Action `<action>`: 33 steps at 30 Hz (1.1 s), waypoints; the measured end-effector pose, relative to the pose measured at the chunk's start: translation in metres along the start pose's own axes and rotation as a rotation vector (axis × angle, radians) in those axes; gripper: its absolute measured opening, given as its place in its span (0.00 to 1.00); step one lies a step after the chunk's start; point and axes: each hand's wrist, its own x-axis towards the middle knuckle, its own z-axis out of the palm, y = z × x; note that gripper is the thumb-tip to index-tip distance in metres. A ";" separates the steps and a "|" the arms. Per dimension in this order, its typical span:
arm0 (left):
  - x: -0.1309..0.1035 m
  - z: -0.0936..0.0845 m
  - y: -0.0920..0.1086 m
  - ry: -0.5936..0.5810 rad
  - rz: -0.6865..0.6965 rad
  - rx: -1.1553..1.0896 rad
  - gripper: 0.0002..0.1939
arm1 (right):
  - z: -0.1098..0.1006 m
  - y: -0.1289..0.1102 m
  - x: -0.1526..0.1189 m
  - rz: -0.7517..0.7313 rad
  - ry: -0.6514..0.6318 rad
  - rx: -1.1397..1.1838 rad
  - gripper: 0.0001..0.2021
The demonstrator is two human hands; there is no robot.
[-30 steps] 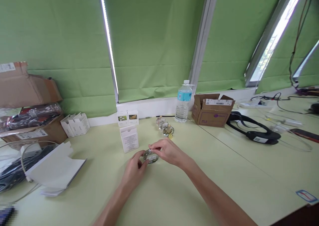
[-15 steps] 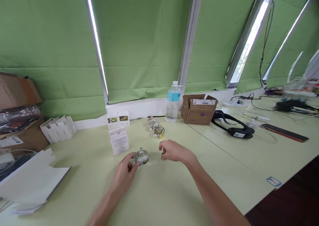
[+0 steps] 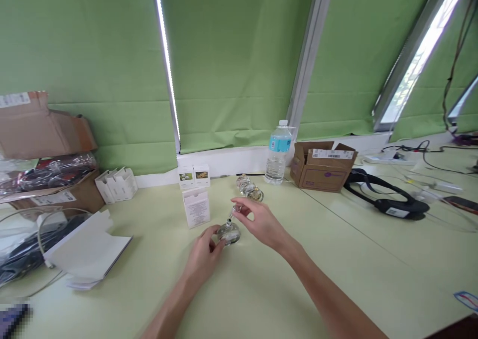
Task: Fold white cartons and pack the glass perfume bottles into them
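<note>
A small round clear glass bottle [image 3: 229,234] stands upright on the table. My left hand [image 3: 204,254] is closed on its left side, thumb in front and fingers behind. Over the bottle's neck, my right hand [image 3: 260,223] pinches a small shiny stopper [image 3: 236,209]. A thin stem slants down from the stopper to the neck opening; whether its tip is inside I cannot tell. Behind my right hand lie several similar round glass bottles [image 3: 255,193] in a row, partly hidden by its fingers. Left of them stands an upright white printed box [image 3: 196,208].
Two small picture boxes [image 3: 193,176] stand by the wall. Further right are a water bottle [image 3: 278,155], an open cardboard box [image 3: 321,167] and a black headset [image 3: 392,202]. White cartons [image 3: 116,185], folded white card [image 3: 87,249] and stacked brown boxes [image 3: 56,135] line the left.
My right hand has moved left from beside the bottle to above its neck, bringing the stopper there. My left hand stays on the bottle. The view has turned left.
</note>
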 end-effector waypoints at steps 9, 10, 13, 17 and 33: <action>0.000 -0.002 0.003 -0.020 -0.010 0.008 0.17 | 0.009 -0.013 -0.007 -0.057 -0.131 -0.102 0.08; 0.000 -0.002 0.003 -0.019 -0.010 0.010 0.17 | 0.007 -0.015 -0.008 -0.059 -0.146 -0.108 0.09; 0.000 -0.003 0.005 -0.020 -0.011 0.005 0.18 | 0.002 -0.021 -0.008 -0.051 -0.185 -0.144 0.13; -0.001 -0.004 0.009 -0.031 -0.031 0.003 0.18 | 0.000 -0.032 -0.008 -0.001 -0.211 -0.226 0.15; -0.001 0.000 0.002 0.015 0.040 0.008 0.14 | 0.006 0.000 -0.011 0.112 -0.283 -0.014 0.23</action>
